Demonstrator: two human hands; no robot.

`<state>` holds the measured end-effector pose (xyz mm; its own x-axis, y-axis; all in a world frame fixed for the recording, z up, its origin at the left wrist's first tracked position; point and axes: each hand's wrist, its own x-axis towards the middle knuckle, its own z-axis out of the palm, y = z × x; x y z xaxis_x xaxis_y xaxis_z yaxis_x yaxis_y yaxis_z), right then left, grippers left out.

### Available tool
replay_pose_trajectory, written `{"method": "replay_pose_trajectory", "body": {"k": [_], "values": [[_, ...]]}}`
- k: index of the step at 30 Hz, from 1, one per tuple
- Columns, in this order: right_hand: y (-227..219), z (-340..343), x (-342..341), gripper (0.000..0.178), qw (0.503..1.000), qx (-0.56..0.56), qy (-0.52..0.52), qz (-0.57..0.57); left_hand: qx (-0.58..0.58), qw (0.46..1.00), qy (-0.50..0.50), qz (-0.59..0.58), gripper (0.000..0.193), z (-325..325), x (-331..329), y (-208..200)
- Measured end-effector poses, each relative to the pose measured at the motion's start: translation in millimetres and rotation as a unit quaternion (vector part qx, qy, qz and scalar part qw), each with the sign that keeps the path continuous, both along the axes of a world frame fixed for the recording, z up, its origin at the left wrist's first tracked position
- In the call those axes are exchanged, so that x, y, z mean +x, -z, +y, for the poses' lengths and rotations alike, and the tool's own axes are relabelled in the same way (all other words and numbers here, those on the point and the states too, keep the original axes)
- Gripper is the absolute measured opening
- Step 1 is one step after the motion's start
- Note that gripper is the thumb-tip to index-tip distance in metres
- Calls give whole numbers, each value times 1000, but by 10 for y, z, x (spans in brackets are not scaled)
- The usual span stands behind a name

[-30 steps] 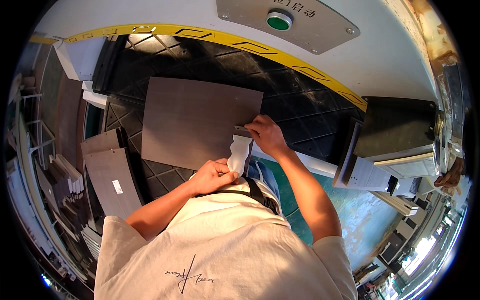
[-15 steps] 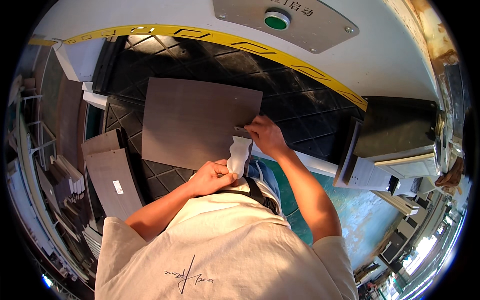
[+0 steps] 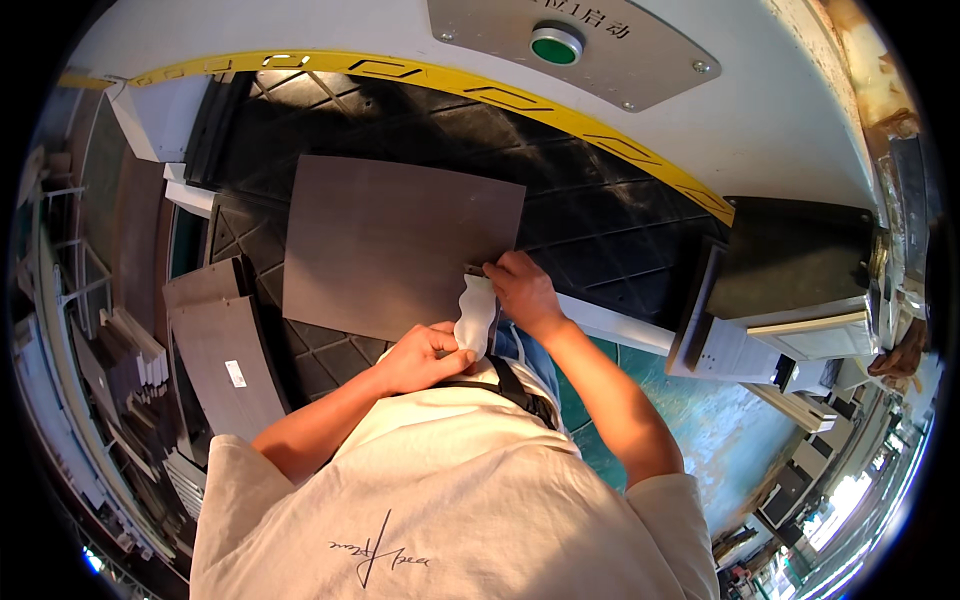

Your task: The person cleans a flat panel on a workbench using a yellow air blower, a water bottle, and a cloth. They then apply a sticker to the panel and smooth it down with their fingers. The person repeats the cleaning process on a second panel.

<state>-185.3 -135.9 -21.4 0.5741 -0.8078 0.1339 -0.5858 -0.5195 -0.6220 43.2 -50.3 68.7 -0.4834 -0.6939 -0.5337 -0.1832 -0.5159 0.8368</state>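
Observation:
My left hand (image 3: 428,357) is closed, pinching the lower end of a white wavy-edged strip (image 3: 476,312) between thumb and finger. The strip stands up from the hand, in front of my waist. At its upper end my right hand (image 3: 524,291) is closed, with the fingertips pinched on a small grey piece (image 3: 473,269) that is mostly hidden. Under both hands and beyond them lies a flat brown panel (image 3: 390,240). The strip overlaps the panel's near right corner.
The panel rests on a black grooved bed (image 3: 590,240). Beyond it runs a yellow band (image 3: 500,95) below a plate with a green button (image 3: 556,45). More brown boards (image 3: 228,350) stand at left, one with a white label. A dark box (image 3: 795,262) sits at right.
My right hand has come nearer and slightly left, bringing the small grey piece down to the strip's upper end. My left hand and the panel have hardly moved.

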Motion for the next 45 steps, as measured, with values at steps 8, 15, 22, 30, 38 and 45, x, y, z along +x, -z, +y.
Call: {"method": "replay_pose_trajectory", "body": {"k": [8, 15, 22, 30, 38, 45], "values": [[-21, -91, -29, 26, 999, -13, -41, -12, -3, 1000, 17, -5, 30, -30, -6, -34], [-78, -53, -48, 25, 997, 72, -25, -4, -10, 1000, 11, -11, 31, 4, 7, -55], [-123, -107, -9, 14, 993, 115, -6, -27, -4, 1000, 15, -26, 32, 20, -6, -40], [-104, -177, -13, 11, 988, 152, -21, -16, -4, 999, 16, -33, 31, 16, 2, -60], [-134, -243, -12, 12, 982, 189, -12, 26, -13, 999, 15, -35, 31, 32, 6, -62], [-102, -270, 7, 10, 988, 154, 15, 13, -29, 999, 15, -36, 31, 29, 1, -79]]}}
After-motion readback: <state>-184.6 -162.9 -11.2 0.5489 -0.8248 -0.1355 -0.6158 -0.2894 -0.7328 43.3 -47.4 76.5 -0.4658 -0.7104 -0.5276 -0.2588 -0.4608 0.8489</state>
